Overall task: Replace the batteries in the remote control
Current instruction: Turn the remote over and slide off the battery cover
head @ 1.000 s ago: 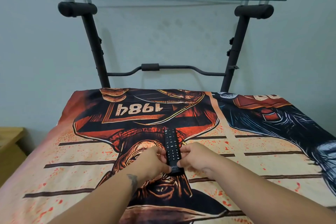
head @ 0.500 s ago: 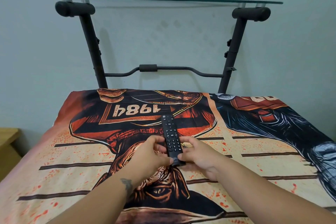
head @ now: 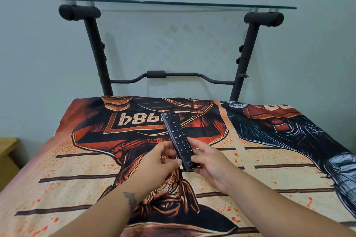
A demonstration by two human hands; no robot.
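A long black remote control (head: 176,134) with white-marked buttons is held above the bed, button side up, its far end tilted up and slightly left. My left hand (head: 156,165) grips its near end from the left, thumb on the edge. My right hand (head: 209,163) grips the same end from the right, thumb on the lower face. The back of the remote is hidden. No batteries are in sight.
A printed bedspread (head: 250,179) in orange, black and cream covers the bed below my hands. Behind it stands a black metal stand (head: 96,50) carrying a glass shelf (head: 173,3) against the wall. A wooden bedside table (head: 7,152) sits at the left.
Both hands have lifted the remote off the bedspread and raised it, its far end now tilted up over the "1984" print.
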